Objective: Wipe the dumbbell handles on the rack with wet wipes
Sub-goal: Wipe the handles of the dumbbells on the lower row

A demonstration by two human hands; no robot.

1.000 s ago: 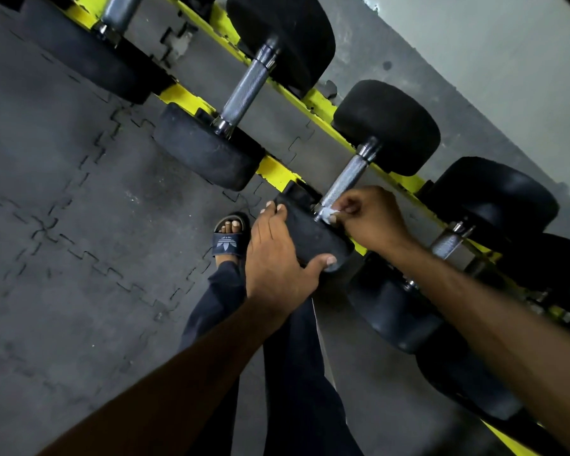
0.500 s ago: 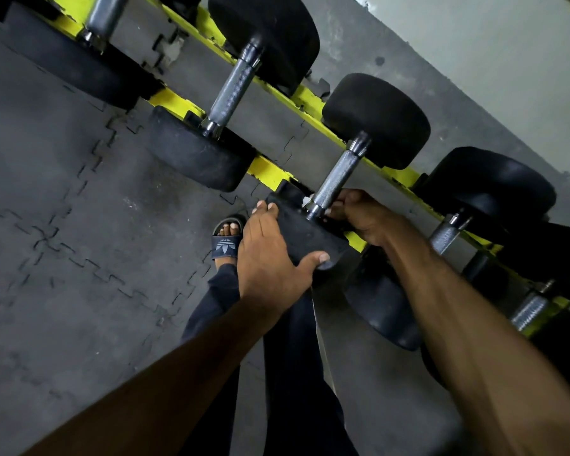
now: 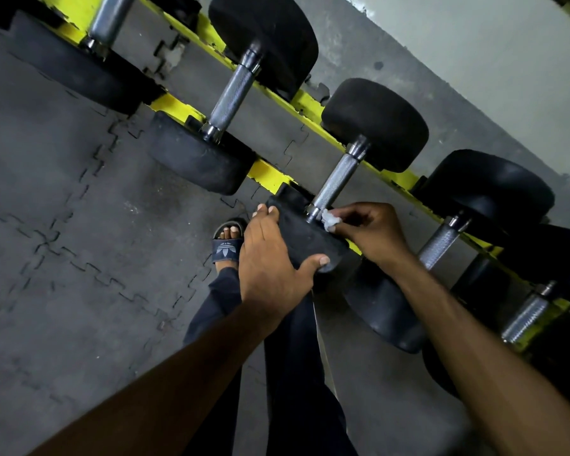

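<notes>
Above the grey, puzzle-edged floor mat [image 3: 63, 225], the left hand [image 3: 270, 264] clasps the matte black, rounded near head [image 3: 301, 236] of a dumbbell [image 3: 375, 123] lying across the chipped yellow rack [image 3: 267, 174], while at the near end of its knurled steel handle [image 3: 338, 179] the right hand [image 3: 369, 228] pinches a crumpled white wet wipe [image 3: 329, 220].
</notes>
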